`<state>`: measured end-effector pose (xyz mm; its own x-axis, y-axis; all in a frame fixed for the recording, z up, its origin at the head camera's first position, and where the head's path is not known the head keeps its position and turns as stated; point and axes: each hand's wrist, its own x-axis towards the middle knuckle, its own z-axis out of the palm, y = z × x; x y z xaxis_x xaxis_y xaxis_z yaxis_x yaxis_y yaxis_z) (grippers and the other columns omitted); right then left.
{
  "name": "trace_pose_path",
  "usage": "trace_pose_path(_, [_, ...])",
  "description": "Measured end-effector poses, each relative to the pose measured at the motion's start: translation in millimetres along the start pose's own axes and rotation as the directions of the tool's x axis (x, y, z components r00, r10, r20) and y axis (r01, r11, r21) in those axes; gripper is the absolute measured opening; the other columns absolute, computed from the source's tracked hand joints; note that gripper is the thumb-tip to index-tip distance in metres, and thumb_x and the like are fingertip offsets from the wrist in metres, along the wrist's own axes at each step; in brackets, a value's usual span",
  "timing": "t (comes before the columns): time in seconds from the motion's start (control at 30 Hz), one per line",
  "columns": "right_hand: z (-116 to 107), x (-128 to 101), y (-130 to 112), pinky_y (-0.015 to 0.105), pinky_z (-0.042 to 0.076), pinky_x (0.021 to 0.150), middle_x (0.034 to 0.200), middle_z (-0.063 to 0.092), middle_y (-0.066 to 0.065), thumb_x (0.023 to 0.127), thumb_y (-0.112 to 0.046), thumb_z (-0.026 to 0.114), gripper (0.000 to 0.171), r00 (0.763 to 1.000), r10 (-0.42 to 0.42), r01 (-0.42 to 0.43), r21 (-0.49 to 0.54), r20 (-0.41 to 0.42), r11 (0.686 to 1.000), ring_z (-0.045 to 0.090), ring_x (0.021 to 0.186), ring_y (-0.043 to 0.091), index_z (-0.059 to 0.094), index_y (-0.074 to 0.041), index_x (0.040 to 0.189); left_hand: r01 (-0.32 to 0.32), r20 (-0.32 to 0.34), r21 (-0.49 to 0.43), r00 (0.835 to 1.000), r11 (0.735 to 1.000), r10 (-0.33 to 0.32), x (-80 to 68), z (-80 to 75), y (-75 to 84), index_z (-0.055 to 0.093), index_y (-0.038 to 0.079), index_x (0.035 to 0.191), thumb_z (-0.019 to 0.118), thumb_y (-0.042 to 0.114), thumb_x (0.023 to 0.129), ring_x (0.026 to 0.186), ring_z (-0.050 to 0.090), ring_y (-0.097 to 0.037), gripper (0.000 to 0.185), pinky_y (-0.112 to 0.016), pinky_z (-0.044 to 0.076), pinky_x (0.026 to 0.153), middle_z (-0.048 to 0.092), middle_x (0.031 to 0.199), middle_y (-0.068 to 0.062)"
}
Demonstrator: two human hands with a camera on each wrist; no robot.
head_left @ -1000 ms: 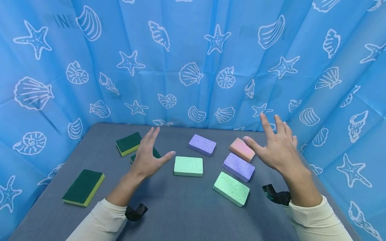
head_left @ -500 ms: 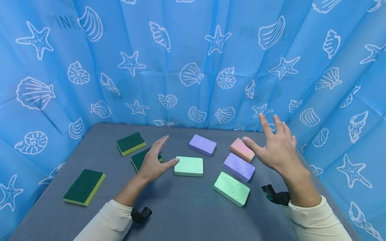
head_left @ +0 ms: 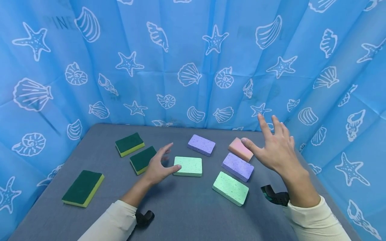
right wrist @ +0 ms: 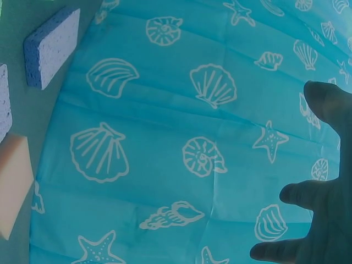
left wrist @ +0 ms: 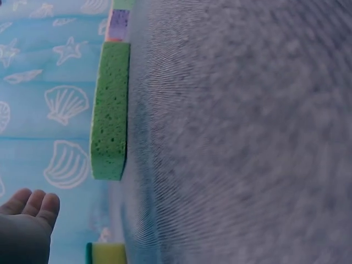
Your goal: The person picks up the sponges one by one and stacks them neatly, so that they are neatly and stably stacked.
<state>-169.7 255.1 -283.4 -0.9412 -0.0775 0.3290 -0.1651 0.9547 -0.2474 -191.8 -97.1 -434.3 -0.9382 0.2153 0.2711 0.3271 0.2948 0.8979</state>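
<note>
Pretty much nothing is picked up yet here, everything's lying flat on the grey table (head_left: 181, 207). The left hand (head_left: 158, 167) is down low with its fingers loosely spread, thumb tip right at the near-left corner of the mint green sponge (head_left: 188, 166). I honestly can't tell if it's touching or just short of it, but it isn't gripping anything. That sponge sits about mid-table, and in the left wrist view you see it edge-on (left wrist: 110, 110) with the fingertips (left wrist: 33, 202) off to one side and apart from it. The right hand (head_left: 275, 149) is up in the air over the right side of the table, fingers splayed wide, holding nothing; it hangs above and near the pink sponge (head_left: 240, 149) and the purple sponge (head_left: 237, 167). There's a second purple sponge (head_left: 201, 145) further back, and a second mint green sponge (head_left: 230, 188) closer to the person on the right. On the left are three green-and-yellow scouring sponges: one at the back (head_left: 129, 144), one just beside the left hand (head_left: 142, 160), one well apart at the near left (head_left: 83, 188). So the way I read it, the sponges are all scattered singly, none stacked or grouped, and the mint green one in the middle looks like the first to get handled, so basically all the work is ahead. A blue seashell curtain (head_left: 193, 60) wraps around the whole thing.
</note>
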Motion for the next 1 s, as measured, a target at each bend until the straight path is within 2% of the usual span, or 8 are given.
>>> trace_pose_path(0.23, [0.5, 0.4, -0.9, 0.078, 0.01, 0.093, 0.154, 0.007, 0.029, 0.087, -0.066, 0.051, 0.093, 1.0, -0.003, 0.003, 0.001, 0.004, 1.0, 0.008, 0.135, 0.055, 0.012, -0.018, 0.157, 0.018, 0.013, -0.031, 1.0, 0.999, -0.017, 2.6, 7.1, -4.8, 0.035, 0.001, 0.147, 0.077, 0.007, 0.081, 0.129, 0.036, -0.044, 0.079, -0.059, 0.033, 0.1, 0.034, 0.146, -0.026])
trace_pose_path(0.43, [-0.1, 0.7, -3.8, 0.078, 0.009, 0.093, 0.154, 0.007, 0.029, 0.088, -0.066, 0.05, 0.092, 1.0, -0.012, 0.012, 0.007, 0.002, 1.0, 0.008, 0.135, 0.055, 0.012, -0.018, 0.157, 0.02, 0.048, -0.052, 0.999, 0.998, -0.017, 4.5, 9.7, -15.6, 0.041, 0.005, 0.145, 0.078, 0.013, 0.082, 0.13, 0.039, -0.037, 0.074, -0.052, 0.037, 0.1, 0.039, 0.145, -0.021])
trace_pose_path(0.63, [0.0, 0.3, -4.8, 0.078, 0.008, 0.094, 0.155, 0.006, 0.028, 0.087, -0.066, 0.051, 0.092, 1.0, -0.017, 0.017, 0.009, 0.002, 1.0, 0.008, 0.136, 0.054, 0.012, -0.019, 0.157, 0.038, 0.071, -0.097, 0.997, 0.995, -0.031, 4.5, 9.1, -26.9, 0.039, 0.005, 0.147, 0.079, 0.019, 0.082, 0.131, 0.039, -0.036, 0.077, -0.052, 0.037, 0.1, 0.039, 0.145, -0.022])
trace_pose_path(0.87, [0.7, -0.5, -6.6, 0.078, 0.009, 0.093, 0.154, 0.007, 0.029, 0.087, -0.066, 0.051, 0.093, 1.0, -0.026, 0.026, 0.005, 0.0, 1.0, 0.008, 0.135, 0.055, 0.014, -0.017, 0.156, 0.062, 0.1, -0.102, 0.994, 0.993, -0.052, 5.6, 8.4, -34.1, 0.035, -0.001, 0.147, 0.077, 0.017, 0.083, 0.131, 0.038, -0.038, 0.079, -0.052, 0.038, 0.099, 0.038, 0.144, -0.026])
trace_pose_path(1.0, [0.7, -0.5, -7.2, 0.079, 0.007, 0.093, 0.154, 0.007, 0.029, 0.087, -0.066, 0.051, 0.093, 1.0, -0.026, 0.026, 0.001, 0.002, 1.0, 0.008, 0.135, 0.055, 0.013, -0.017, 0.157, 0.108, 0.113, -0.104, 0.989, 0.989, -0.096, 6.6, 8.2, -37.1, 0.034, -0.002, 0.147, 0.078, 0.017, 0.082, 0.129, 0.04, -0.037, 0.08, -0.051, 0.038, 0.1, 0.039, 0.145, -0.024])
